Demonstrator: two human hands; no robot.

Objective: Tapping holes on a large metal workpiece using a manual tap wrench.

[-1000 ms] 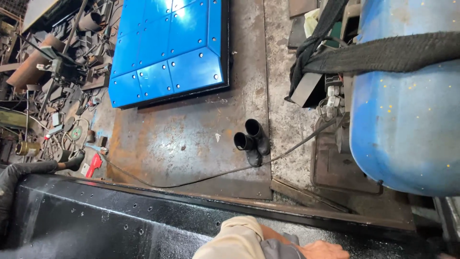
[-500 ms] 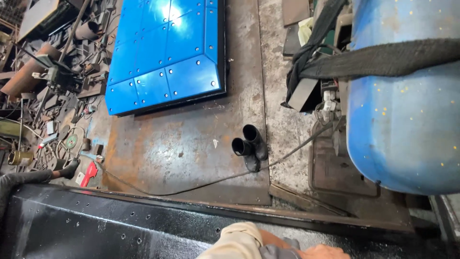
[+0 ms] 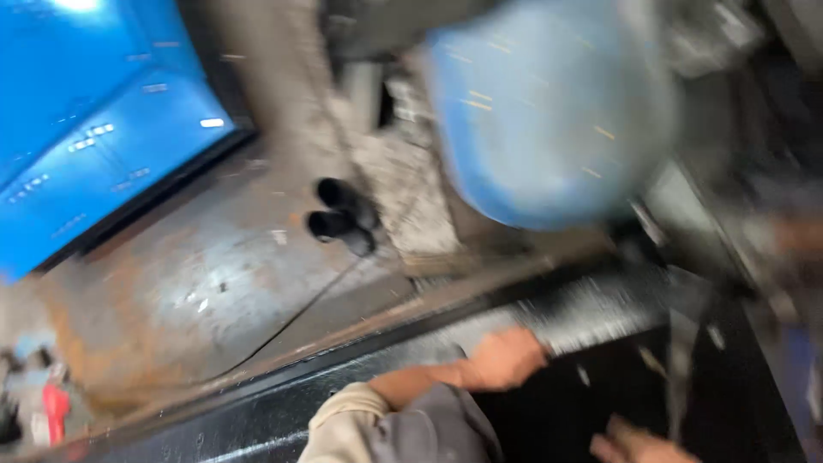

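The whole view is smeared by motion. My left hand [image 3: 501,360] reaches out of a beige and grey sleeve [image 3: 377,424] and rests on the wet black painted metal panel [image 3: 600,309], close to its upper rim. It seems to lie on the surface with nothing in it. My right hand [image 3: 633,446] shows only partly at the bottom edge, over the dark inside of the panel. Its fingers are too blurred to read.
A large blue drum [image 3: 549,111] hangs above the panel at the upper right. Two short black pipe ends [image 3: 343,219] stand on the rusty steel floor plate [image 3: 189,291], with a thin cable running from them. A glossy blue panel [image 3: 86,146] lies far left. Red scrap [image 3: 53,407] sits bottom left.
The view has swung quickly right and tilted, blurring everything. The drum now sits at upper centre. My left hand has slid right along the black panel, and my right hand has come into view.
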